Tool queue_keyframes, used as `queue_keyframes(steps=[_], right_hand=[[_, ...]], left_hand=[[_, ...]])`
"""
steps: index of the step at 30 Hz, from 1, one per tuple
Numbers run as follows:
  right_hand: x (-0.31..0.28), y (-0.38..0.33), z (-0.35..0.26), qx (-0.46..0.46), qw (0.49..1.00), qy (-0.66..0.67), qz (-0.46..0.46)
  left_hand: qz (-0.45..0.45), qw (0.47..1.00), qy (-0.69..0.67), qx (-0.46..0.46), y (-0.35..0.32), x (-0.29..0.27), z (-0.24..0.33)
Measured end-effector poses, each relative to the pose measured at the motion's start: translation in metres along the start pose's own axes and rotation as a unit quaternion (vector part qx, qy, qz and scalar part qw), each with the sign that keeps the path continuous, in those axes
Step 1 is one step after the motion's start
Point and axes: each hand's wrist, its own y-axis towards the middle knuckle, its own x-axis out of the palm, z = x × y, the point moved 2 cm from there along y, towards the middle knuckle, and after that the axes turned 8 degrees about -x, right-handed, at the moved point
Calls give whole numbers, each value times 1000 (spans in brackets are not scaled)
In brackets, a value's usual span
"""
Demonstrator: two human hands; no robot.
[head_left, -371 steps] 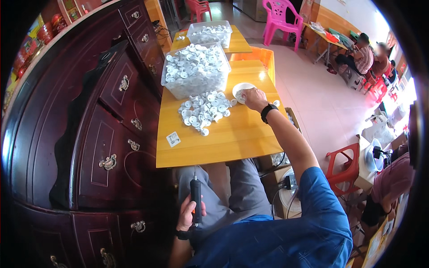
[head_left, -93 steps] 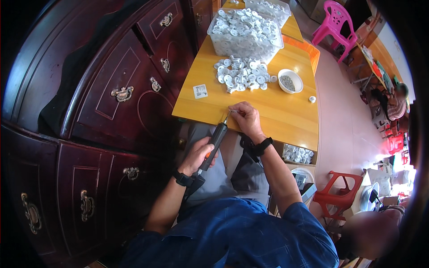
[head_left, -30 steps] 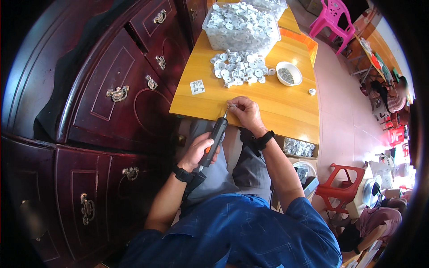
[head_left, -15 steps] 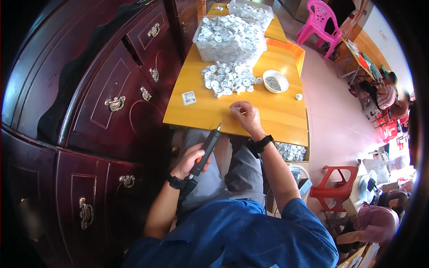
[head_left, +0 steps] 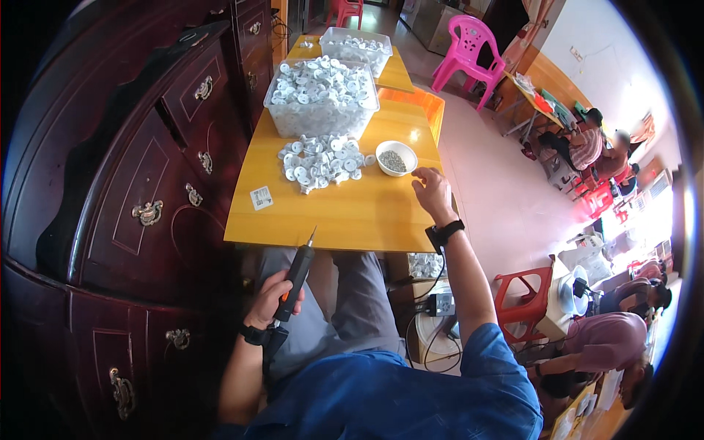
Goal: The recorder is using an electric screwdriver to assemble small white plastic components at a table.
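My left hand (head_left: 270, 299) is wrapped round a dark electric screwdriver (head_left: 299, 270). The tool slants up over my lap, its thin bit near the table's front edge. My right hand (head_left: 434, 195) is at the table's right edge, thumb and fingers curled together; whatever they hold, if anything, is hidden. Just left of those fingers stands a white bowl (head_left: 380, 163) of small metal screws (head_left: 393, 161). Farther left lies a loose heap of round white plastic parts (head_left: 321, 163). A small white printed card (head_left: 261, 197) rests near the table's left side.
Behind the heap, a clear plastic tub (head_left: 312, 121) is piled high with similar white parts, with another tub (head_left: 381, 59) beyond it. Dark wooden drawers (head_left: 147, 213) line the left side. A red stool (head_left: 524, 301), a pink chair (head_left: 473, 55) and other seated people are to the right.
My right hand has moved from the table's front middle to its right edge, beside the bowl. A white round part that lay there is now out of sight. The view has shifted.
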Motion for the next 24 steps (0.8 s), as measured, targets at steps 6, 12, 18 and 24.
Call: queue_keyframes(steps=[6,12,18,24], right_hand=[[24,64,0,-13,998,-33,-48],[56,94,1,44,962,-141,-228],[71,91,10,43,961,-174,-211],[68,88,3,22,969,-138,-202]], left_hand=[[5,1000,-11,9,-3,1,4],[16,1000,-12,12,-11,-5,-1],[49,998,-24,2,-26,-7,0],[60,998,-32,15,-34,-9,-7]])
